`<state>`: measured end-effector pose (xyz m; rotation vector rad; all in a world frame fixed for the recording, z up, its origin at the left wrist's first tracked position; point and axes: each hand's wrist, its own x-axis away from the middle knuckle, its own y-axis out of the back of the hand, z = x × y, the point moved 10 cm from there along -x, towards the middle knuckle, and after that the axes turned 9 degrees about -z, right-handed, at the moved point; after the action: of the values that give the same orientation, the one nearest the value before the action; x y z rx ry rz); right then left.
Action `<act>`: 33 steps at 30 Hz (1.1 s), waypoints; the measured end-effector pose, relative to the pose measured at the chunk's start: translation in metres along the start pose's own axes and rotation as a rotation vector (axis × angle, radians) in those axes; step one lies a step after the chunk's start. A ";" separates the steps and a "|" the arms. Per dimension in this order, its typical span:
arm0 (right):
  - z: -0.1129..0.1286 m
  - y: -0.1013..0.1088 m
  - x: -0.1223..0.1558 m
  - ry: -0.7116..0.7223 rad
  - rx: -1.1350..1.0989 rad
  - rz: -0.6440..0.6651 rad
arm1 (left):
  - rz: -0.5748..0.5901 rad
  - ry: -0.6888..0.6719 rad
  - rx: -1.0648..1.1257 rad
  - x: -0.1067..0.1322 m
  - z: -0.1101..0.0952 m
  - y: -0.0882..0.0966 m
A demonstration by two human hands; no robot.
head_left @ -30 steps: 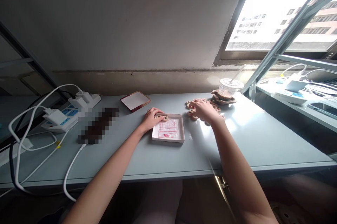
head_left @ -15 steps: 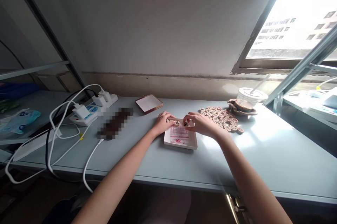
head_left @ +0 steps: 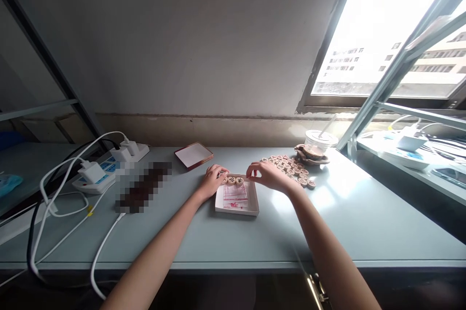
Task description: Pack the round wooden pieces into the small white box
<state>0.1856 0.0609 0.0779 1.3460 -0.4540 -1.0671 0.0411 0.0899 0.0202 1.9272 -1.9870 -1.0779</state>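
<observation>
Box (head_left: 236, 204), white and shallow, lies mid-way along the desk (head_left: 255, 244), with a printed sheet inside. The left hand (head_left: 212, 182), fingers curled, rests at its far left corner; whether it grips, I cannot tell. Two wooden discs (head_left: 235, 180) sit against the far wall. The right hand (head_left: 267, 176) hovers there, fingertips pinched, perhaps empty. A hasty reach might scatter the loose discs (head_left: 291, 169) or tip the cup (head_left: 317, 141) at the far edge.

Markings on the wooden discs (head_left: 291, 170) are too small to read.

Left hand (head_left: 210, 185), right hand (head_left: 271, 176) bare; 2 slender forearms (head_left: 163, 244) bare too.
</observation>
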 end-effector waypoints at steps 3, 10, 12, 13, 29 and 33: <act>-0.041 0.013 0.014 -0.163 -0.004 0.040 | -0.008 -0.036 -0.022 0.001 -0.004 0.002; -0.084 -0.001 0.034 -0.353 0.019 0.169 | -0.064 -0.037 -0.057 -0.003 0.008 0.015; -0.078 -0.002 0.031 -0.346 0.008 0.171 | -0.050 -0.040 -0.046 -0.005 0.010 0.017; -0.074 0.000 0.030 -0.340 0.008 0.156 | -0.029 -0.040 -0.033 -0.005 0.011 0.017; 0.002 -0.015 0.005 -0.008 0.068 0.030 | 0.040 -0.055 -0.081 -0.002 0.004 0.009; 0.010 -0.019 0.002 0.021 0.148 -0.011 | 0.041 -0.066 -0.077 -0.001 0.001 0.010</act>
<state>0.1717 0.0561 0.0616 1.4905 -0.5188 -1.0434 0.0329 0.0901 0.0253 1.8276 -1.9784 -1.2033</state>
